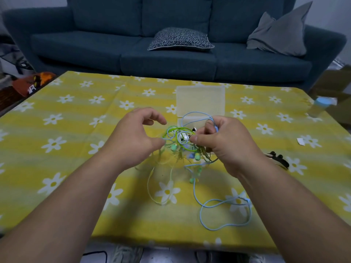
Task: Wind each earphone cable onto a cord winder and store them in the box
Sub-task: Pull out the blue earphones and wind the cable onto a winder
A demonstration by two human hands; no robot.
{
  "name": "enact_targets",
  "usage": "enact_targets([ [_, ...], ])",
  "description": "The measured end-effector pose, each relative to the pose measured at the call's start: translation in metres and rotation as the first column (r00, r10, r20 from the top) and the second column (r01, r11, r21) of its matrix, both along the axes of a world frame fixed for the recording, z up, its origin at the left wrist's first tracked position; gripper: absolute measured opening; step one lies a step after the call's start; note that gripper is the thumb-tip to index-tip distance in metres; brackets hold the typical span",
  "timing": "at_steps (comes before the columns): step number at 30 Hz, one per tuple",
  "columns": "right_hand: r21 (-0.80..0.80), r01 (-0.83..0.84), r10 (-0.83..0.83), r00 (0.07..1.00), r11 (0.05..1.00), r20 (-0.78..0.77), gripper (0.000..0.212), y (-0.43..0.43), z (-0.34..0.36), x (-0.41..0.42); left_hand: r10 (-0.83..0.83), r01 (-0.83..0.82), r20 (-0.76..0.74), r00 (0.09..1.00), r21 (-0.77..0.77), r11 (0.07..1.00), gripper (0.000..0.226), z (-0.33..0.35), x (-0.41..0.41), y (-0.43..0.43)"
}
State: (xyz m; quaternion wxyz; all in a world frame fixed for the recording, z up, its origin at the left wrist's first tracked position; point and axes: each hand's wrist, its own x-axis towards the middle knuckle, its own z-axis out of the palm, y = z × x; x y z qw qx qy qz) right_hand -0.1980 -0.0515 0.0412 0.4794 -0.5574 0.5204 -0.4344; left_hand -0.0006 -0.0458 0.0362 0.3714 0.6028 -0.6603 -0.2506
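Between both hands hangs the cable tangle (179, 143): right hand (226, 143) pinches its blue cable (201, 112), left hand (133, 135) hovers half-curled just left, hold unclear. Just beyond waits the box (200, 99).

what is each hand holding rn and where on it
The right hand pinches the blue earphone cable at a loop near the top of the tangle, cable running between its fingers. The left hand holds nothing, thumb and fingers apart.

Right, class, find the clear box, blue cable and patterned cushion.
clear box (200, 99): head view, its broad translucent face.
blue cable (200, 215): head view, loop's left side.
patterned cushion (180, 39): head view, its middle.
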Motion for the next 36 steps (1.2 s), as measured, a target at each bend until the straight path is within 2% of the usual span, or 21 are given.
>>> enact_targets([
  [3, -0.011, 0.013, -0.013, 1.0, 1.0, 0.021, 0.052, 0.001, -0.001, 0.003, 0.058, -0.066, -0.066, 0.996, -0.128, 0.99, 0.015, 0.006, -0.011, 0.003],
  [6, -0.008, 0.008, -0.008, 0.997, 1.0, 0.081, 0.053, 0.002, 0.001, 0.005, 0.016, -0.017, -0.028, 0.999, -0.044, 0.999, 0.029, 0.002, -0.019, 0.003],
  [9, 0.01, -0.03, 0.028, 0.991, 1.0, 0.131, 0.053, 0.003, 0.003, 0.006, -0.002, 0.002, -0.013, 1.0, -0.002, 1.0, 0.022, -0.005, -0.022, 0.0],
  [12, 0.041, -0.04, 0.034, 0.99, 0.998, 0.135, 0.052, 0.002, 0.004, 0.002, 0.081, -0.083, -0.163, 0.983, -0.005, 0.997, 0.016, -0.003, -0.021, -0.001],
  [15, 0.069, -0.026, 0.016, 0.99, 0.997, 0.141, 0.052, 0.0, 0.004, -0.002, 0.141, -0.121, -0.382, 0.913, 0.077, 0.99, 0.016, 0.003, -0.019, 0.001],
  [18, 0.092, -0.02, 0.008, 0.991, 0.996, 0.135, 0.051, 0.0, 0.003, -0.002, 0.12, -0.036, -0.579, 0.806, 0.155, 0.987, 0.02, 0.008, -0.021, 0.002],
  [22, 0.091, -0.003, -0.005, 0.996, 0.996, 0.089, 0.051, -0.001, 0.002, -0.002, 0.137, 0.053, -0.769, 0.624, 0.217, 0.975, 0.027, 0.015, -0.025, 0.002],
  [23, 0.09, -0.001, -0.006, 0.997, 0.996, 0.079, 0.051, -0.001, 0.002, -0.003, 0.152, 0.055, -0.779, 0.609, 0.233, 0.971, 0.029, 0.014, -0.026, 0.002],
  [24, 0.089, -0.005, -0.002, 0.998, 0.996, 0.07, 0.051, -0.001, 0.001, -0.003, 0.157, 0.047, -0.757, 0.635, 0.241, 0.969, 0.03, 0.013, -0.026, 0.001],
  [26, 0.083, -0.023, 0.019, 0.998, 0.996, 0.057, 0.05, -0.001, 0.001, -0.003, 0.133, 0.018, -0.649, 0.749, 0.221, 0.975, 0.033, 0.01, -0.027, 0.001],
  [28, 0.086, -0.057, 0.051, 0.996, 0.995, 0.07, 0.049, 0.001, 0.002, -0.002, 0.109, 0.006, -0.586, 0.803, 0.191, 0.981, 0.037, 0.009, -0.029, 0.002],
  [32, 0.073, -0.134, 0.131, 0.991, 0.988, 0.041, 0.05, 0.005, 0.003, 0.003, 0.081, 0.032, -0.586, 0.807, 0.18, 0.983, 0.041, 0.011, -0.031, 0.003],
  [36, 0.064, -0.11, 0.112, 0.993, 0.992, -0.026, 0.051, 0.005, -0.001, 0.006, 0.051, 0.112, -0.625, 0.779, 0.219, 0.969, 0.041, 0.011, -0.031, 0.004],
])
